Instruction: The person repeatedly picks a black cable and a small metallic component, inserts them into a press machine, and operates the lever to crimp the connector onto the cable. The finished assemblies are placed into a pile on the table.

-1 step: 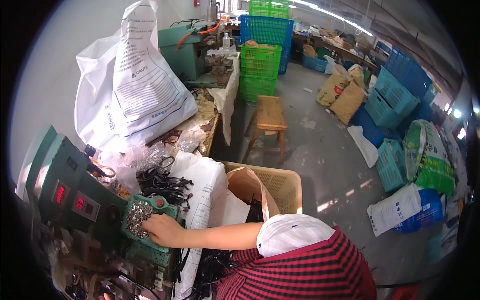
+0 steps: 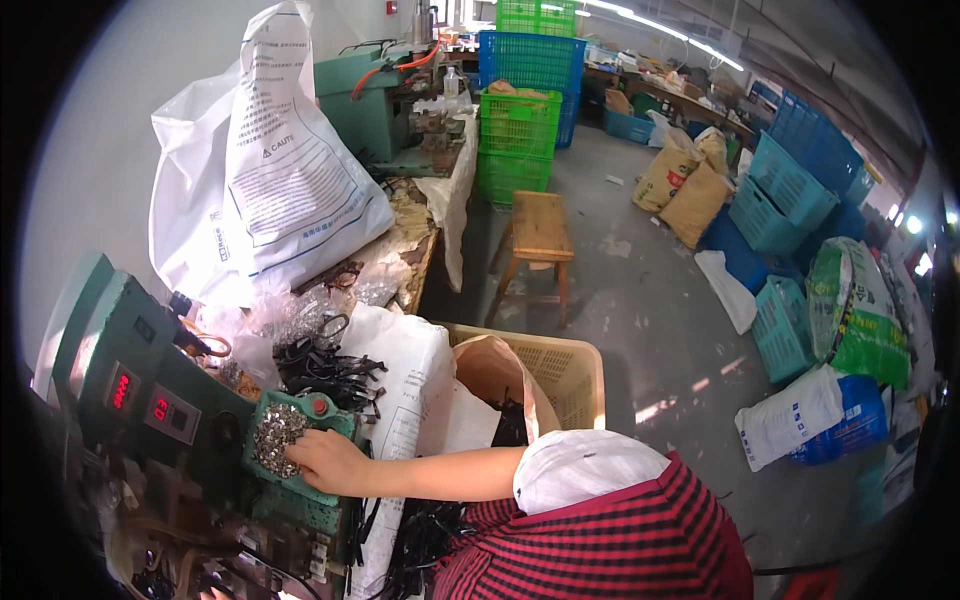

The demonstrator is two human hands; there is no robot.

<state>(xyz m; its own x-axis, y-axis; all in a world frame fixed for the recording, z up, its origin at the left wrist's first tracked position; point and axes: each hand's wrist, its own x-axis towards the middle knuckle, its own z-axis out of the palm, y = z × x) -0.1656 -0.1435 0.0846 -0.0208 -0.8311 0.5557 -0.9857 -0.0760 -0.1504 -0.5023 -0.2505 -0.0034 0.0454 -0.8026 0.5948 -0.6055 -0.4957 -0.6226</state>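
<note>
My right hand [image 2: 325,460] reaches out to the left and rests on the edge of a small green tray [image 2: 330,425] fixed to the front of a green machine [image 2: 150,390]. Its fingers lie on a heap of small shiny metal parts [image 2: 280,435] in that tray; whether they pinch any is hidden. The forearm is bare, with a white sleeve cover [image 2: 590,470] above it and a red striped garment [image 2: 620,550] below. A tangle of black straps [image 2: 325,365] lies just behind the tray. My left hand is out of the picture.
A big white printed sack [image 2: 285,170] leans on the cluttered bench. A beige plastic basket [image 2: 560,370] with a brown bag stands beside me. Beyond are a wooden stool [image 2: 537,235], stacked green and blue crates [image 2: 520,110], teal crates [image 2: 790,190] and filled sacks [image 2: 850,310] on the concrete floor.
</note>
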